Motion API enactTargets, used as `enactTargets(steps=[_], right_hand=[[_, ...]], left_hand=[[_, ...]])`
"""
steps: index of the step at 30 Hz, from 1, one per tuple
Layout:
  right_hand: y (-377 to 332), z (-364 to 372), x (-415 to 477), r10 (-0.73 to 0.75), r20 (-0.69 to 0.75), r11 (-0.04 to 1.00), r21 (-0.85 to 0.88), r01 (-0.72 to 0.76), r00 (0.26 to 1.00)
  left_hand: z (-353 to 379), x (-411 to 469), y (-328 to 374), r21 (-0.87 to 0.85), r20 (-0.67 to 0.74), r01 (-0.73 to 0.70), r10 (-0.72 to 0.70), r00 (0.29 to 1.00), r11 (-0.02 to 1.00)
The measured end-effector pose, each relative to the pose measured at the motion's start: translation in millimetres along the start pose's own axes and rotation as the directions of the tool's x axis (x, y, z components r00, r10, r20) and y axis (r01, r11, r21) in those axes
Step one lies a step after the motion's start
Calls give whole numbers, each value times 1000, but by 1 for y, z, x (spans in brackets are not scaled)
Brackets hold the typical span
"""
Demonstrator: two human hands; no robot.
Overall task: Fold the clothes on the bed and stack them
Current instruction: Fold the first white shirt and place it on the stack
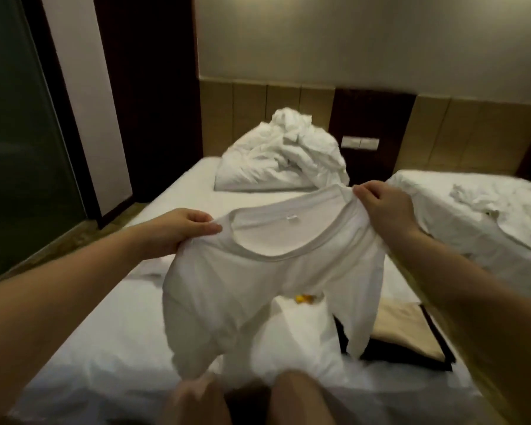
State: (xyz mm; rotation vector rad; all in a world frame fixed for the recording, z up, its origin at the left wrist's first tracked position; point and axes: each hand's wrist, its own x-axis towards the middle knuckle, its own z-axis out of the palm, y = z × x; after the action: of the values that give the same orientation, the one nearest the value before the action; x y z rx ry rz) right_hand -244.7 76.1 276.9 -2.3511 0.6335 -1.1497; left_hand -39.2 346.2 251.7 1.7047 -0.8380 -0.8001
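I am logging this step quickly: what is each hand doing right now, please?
Left hand: grips the white T-shirt at one shoulder.
Right hand: grips the same T-shirt at the other shoulder.

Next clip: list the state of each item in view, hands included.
White crew-neck T-shirt: unfolded, held up over the white-sheeted bed, hanging by its shoulders.
Left hand: pinches one shoulder.
Right hand: grips the other shoulder.
Beige cloth garment: folded flat, lying on the black one.
Black cloth garment: folded, under the beige, on the bed.
White bedding heap: crumpled, at the bed's far end.
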Motion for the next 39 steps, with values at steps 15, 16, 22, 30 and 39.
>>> enactTargets(steps=[15,16,22,30,39], right_hand=[[-134,-168,79,-120,261,929,369,16,958],[-136,-168,81,-134,188,961,264,81,973],[-147,-162,89,-164,-160,986,6,167,973],[-150,-156,85,-236,-138,968,-123,220,962],[-147,-170,85,-145,-87,972,173,158,986]], left_hand=[[-69,-98,222,235,0,-320,329,944,918],[-66,-100,226,225,-18,-343,356,934,912],[-35,-93,238,132,-354,-481,494,794,867],[-32,-86,239,836,-281,-281,808,518,471],[-23,-86,234,183,-358,-589,611,706,787]])
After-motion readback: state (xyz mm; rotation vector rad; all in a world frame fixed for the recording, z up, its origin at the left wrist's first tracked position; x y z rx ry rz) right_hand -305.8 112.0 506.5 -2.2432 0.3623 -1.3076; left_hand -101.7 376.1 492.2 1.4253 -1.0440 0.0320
